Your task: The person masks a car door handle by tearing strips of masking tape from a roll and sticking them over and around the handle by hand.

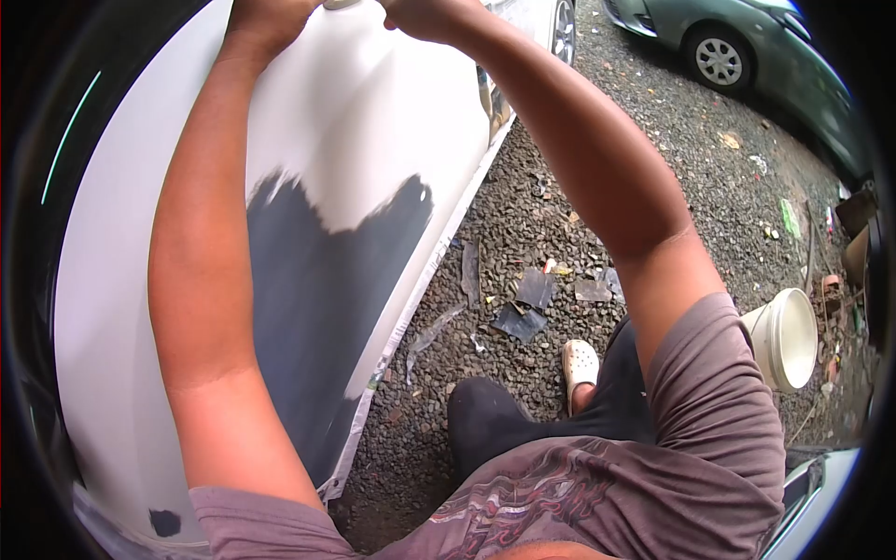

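Both my arms reach forward over a white car body panel [373, 103] with a large dark grey patch [317, 280] whose far edge is ragged. At the top edge of the view, my left hand [271, 21] is low over the panel, its fingers mostly cut off by the frame. My right hand [431, 17] is across from it, with its fingers curled in; what they grip is out of sight. Between the hands, a small pale rounded thing [342, 4] shows only in part, and I cannot tell which hand touches it.
Gravel ground [597, 159] runs along the panel, with dark flat scraps [527, 308] and strips of plastic on it. To my right stands a white bucket [791, 341], tipped in view. A green car [765, 56] is parked at the upper right. A pale clog [581, 369] shows below me.
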